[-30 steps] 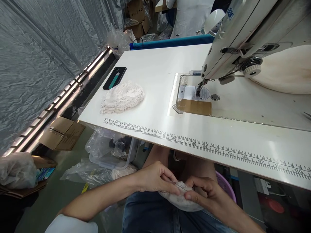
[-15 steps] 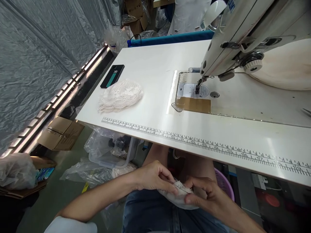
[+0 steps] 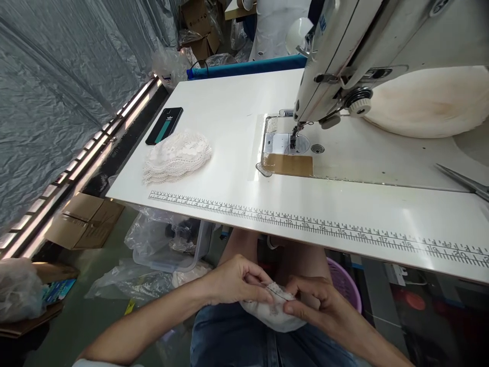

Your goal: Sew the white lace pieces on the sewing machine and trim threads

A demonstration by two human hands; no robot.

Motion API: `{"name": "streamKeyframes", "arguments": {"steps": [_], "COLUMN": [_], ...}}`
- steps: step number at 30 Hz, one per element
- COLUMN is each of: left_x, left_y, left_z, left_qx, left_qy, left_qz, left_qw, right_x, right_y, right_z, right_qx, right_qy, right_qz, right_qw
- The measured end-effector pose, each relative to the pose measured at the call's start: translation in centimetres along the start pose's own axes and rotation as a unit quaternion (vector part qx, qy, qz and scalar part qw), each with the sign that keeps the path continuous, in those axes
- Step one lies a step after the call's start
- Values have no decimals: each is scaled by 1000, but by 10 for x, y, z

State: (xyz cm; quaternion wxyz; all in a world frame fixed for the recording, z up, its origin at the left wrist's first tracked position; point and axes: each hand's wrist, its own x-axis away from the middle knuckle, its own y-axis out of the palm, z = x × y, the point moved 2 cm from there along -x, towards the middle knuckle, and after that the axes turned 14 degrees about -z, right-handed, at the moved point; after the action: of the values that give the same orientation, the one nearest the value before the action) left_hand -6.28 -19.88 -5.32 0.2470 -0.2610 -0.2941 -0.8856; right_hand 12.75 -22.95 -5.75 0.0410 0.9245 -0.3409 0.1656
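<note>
Left hand [image 3: 244, 283]: here it is, thumb and fingers pinched narrow on the pale fabric piece [image 3: 272, 317], at the left of its upper edge.
Right hand [image 3: 317, 300]: same picture from the other side, thumb and forefinger closed on that edge, just a short span of cloth between the grips.
Fabric piece: right over the lap, a dark line along its upper edge, rounded body hanging below the fingers.
Near table edge [image 3: 237, 223]: slanting across beyond the hands, well apart from them, knees showing in the gap.
Ruler markings [image 3: 305, 224]: hugging that edge.
Lace stack [image 3: 178, 157]: over on the left, just beside the phone [image 3: 164, 126].
Room: a wide white stretch from stack to sewing machine [image 3: 332, 56].
Scissors [image 3: 462, 181]: far right, well apart from the needle.
Purple basket [image 3: 346, 285]: tight quarters, just beyond the right hand.
</note>
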Motion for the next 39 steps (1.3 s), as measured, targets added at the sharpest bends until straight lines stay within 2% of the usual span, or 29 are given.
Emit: {"name": "streamKeyframes", "arguments": {"steps": [6, 14, 19, 22, 26, 30, 33, 35, 36, 37, 38, 39], "left_x": [-2, -13, -17, -17, -21, -29, -36, -39, -40, -40, -40, -40], "left_y": [1, 0, 2, 5, 8, 13, 14, 14, 15, 15, 15, 15], "left_z": [4, 5, 7, 9, 11, 7, 6, 9, 12, 15, 18, 20], "left_qx": [-9, 55, 30, 9, -9, -14, -6, 2, 7, 12, 19, 28], "left_qy": [-2, -37, -38, -41, -46, -54, -55, -51, -50, -49, -47, -43], "left_qz": [3, -9, -6, 1, -7, -41, -70, -74, -71, -67, -62, -62], "left_qw": [1000, 998, 999, 999, 999, 998, 996, 996, 996, 996, 997, 997], "right_x": [3, 12, 13, 13, 17, 36, 71, 103, 119, 135, 149, 160], "right_y": [0, -5, -3, -3, -1, -4, -27, -57, -76, -96, -117, -137], "right_z": [2, 7, 6, 6, 14, 14, -3, -18, -23, -26, -24, -20], "right_qx": [-33, -53, -32, -13, 8, 94, 170, 219, 259, 321, 387, 451], "right_qy": [0, 24, 18, -8, -19, 20, 41, 52, 60, 80, 118, 156], "right_qz": [-3, -37, 14, 35, 36, 14, 54, 137, 201, 286, 355, 394], "right_qw": [999, 998, 999, 999, 999, 995, 983, 965, 943, 899, 843, 785]}}
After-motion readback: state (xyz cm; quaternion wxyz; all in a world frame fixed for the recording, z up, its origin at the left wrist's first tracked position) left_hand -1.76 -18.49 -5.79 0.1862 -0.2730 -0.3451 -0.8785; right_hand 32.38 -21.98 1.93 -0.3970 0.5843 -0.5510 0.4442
